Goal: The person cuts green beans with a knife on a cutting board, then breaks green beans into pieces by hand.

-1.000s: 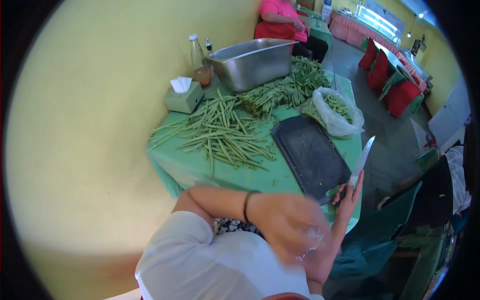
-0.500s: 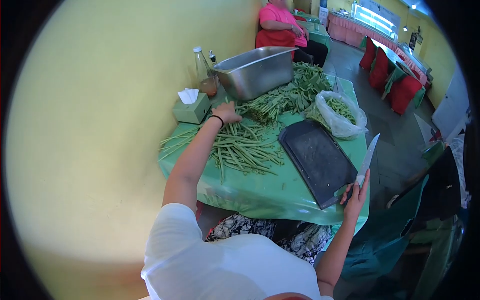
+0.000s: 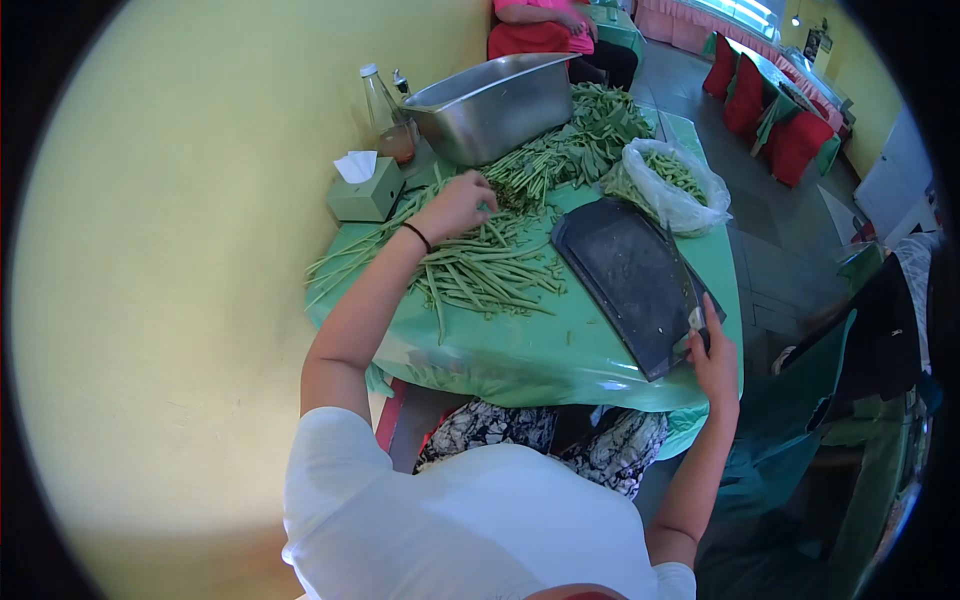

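Note:
My left hand (image 3: 456, 208), a dark band at its wrist, is over the pile of long green beans (image 3: 480, 275), its fingers curled together at the pile's far side. What those fingers hold, if anything, I cannot tell. In my right hand (image 3: 714, 362) is a knife (image 3: 692, 290), its blade pointing away from me over the right side of the black cutting board (image 3: 630, 280). Beyond the board, a clear plastic bag (image 3: 705, 212) stands open with cut green pieces (image 3: 672, 176) inside. Bunched leafy greens (image 3: 590, 135) lie behind the beans.
A deep steel pan (image 3: 480, 120) stands at the table's back, beside a glass bottle (image 3: 385, 120) and a tissue box (image 3: 365, 190) near the wall. Green plastic covers the table (image 3: 520, 345). Behind it sits a person in pink (image 3: 545, 15); red-covered chairs (image 3: 800, 145) stand farther right.
My left hand has lifted a little from the beans and its fingers have curled. The knife has swung left, from beyond the board's right edge to over the board.

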Demonstrator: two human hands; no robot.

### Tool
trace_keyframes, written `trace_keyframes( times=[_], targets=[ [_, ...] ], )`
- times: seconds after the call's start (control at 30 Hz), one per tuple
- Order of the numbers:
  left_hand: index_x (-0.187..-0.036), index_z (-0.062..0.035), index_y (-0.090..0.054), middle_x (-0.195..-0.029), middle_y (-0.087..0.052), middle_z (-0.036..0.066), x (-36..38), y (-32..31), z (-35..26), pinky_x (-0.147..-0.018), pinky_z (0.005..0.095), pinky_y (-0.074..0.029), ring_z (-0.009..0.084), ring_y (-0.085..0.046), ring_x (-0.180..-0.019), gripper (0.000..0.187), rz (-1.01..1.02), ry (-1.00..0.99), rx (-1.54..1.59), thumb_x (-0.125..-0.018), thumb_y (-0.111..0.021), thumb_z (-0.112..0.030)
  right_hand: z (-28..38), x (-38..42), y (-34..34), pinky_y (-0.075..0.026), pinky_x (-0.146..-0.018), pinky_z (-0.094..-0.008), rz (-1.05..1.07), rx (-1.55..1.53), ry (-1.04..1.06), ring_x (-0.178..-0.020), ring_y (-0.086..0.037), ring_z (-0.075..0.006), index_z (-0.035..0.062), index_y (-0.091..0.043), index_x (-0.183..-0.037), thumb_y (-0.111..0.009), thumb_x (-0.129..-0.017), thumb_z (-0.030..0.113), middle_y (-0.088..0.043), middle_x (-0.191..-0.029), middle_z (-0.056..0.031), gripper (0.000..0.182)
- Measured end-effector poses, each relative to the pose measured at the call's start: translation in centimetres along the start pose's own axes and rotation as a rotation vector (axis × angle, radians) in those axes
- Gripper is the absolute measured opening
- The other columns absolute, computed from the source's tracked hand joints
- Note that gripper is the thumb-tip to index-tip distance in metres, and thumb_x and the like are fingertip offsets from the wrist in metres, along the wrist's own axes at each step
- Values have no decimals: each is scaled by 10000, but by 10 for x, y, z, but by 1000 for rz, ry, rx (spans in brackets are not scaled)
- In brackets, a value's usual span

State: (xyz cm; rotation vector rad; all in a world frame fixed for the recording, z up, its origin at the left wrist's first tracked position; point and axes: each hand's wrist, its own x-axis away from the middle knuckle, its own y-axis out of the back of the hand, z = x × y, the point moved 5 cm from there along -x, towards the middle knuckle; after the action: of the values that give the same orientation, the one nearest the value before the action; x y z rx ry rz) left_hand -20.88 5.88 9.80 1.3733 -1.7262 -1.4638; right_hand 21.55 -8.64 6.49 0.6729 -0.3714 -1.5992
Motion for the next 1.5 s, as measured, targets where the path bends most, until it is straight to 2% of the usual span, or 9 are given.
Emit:
trace_keyframes(
  times=[0.07,0.23,0.4,0.6,0.9,1.1,1.27,1.4,1.5],
  targets=[
    [-993,-77,-652,-1121,-523,122,7,-21,-11,-886,354,-447,303,-531,-1019,240,165,-72,37,-755,-635,-50,12,-1,-2,-474,-607,-333,-40,326,244,-638,-577,-254,147,-375,-1435,-529,-872,30,-620,-818,-125,596],
    [-988,-73,-654,-1130,-521,117,8,-32,-19,-889,350,-443,295,-526,-1028,253,-21,-134,-82,-736,-656,-64,8,-11,-6,-475,-723,-365,-7,540,64,-773,-603,-333,104,-439,-1388,-587,-827,29,-656,-950,-169,584],
    [-1060,-74,-626,-1133,-533,114,21,-34,-51,-880,350,-442,290,-528,-1022,337,381,-112,12,-729,-685,-88,13,0,3,-473,-716,-360,-33,396,15,-790,-613,-315,73,-496,-1335,-588,-826,27,-658,-1023,-168,520],
    [-1135,-71,-576,-1109,-558,116,43,-39,-57,-853,361,-447,294,-531,-1007,425,392,-287,-147,-734,-705,-128,5,14,3,-466,-723,-319,-85,306,38,-784,-610,-272,75,-515,-1326,-580,-845,50,-663,-1033,-155,486],
    [-1100,-71,-552,-1005,-599,111,24,-54,-35,-783,369,-453,253,-560,-870,357,592,-264,192,-779,-687,-150,19,19,-4,-446,-662,-296,8,211,-107,-706,-549,-217,64,-537,-1304,-588,-823,31,-663,-949,-136,484],
    [-1036,-65,-554,-917,-605,69,3,-35,-30,-738,322,-454,187,-563,-770,221,605,-205,207,-856,-633,-165,16,24,-3,-438,-655,-282,14,142,-129,-693,-536,-203,64,-540,-1302,-591,-827,47,-663,-941,-114,478],
    [-984,-55,-552,-848,-593,27,-22,-11,-30,-673,253,-444,122,-556,-713,155,389,-133,539,-923,-568,-197,12,27,1,-442,-662,-283,-37,114,-82,-694,-541,-203,68,-536,-1306,-589,-833,58,-668,-964,-107,476],
    [-961,-51,-550,-814,-594,15,-46,-17,-60,-622,215,-433,91,-562,-693,167,297,-70,724,-945,-546,-217,19,30,-1,-456,-677,-300,-50,87,-58,-725,-577,-223,70,-538,-1302,-595,-835,70,-673,-1019,-122,471],
    [-970,-59,-543,-819,-600,13,-52,-41,-113,-593,220,-440,83,-571,-687,164,393,-58,600,-951,-534,-222,25,30,-6,-464,-698,-312,-74,99,-73,-763,-598,-245,69,-538,-1299,-596,-836,74,-671,-1046,-132,466]
  ],
)
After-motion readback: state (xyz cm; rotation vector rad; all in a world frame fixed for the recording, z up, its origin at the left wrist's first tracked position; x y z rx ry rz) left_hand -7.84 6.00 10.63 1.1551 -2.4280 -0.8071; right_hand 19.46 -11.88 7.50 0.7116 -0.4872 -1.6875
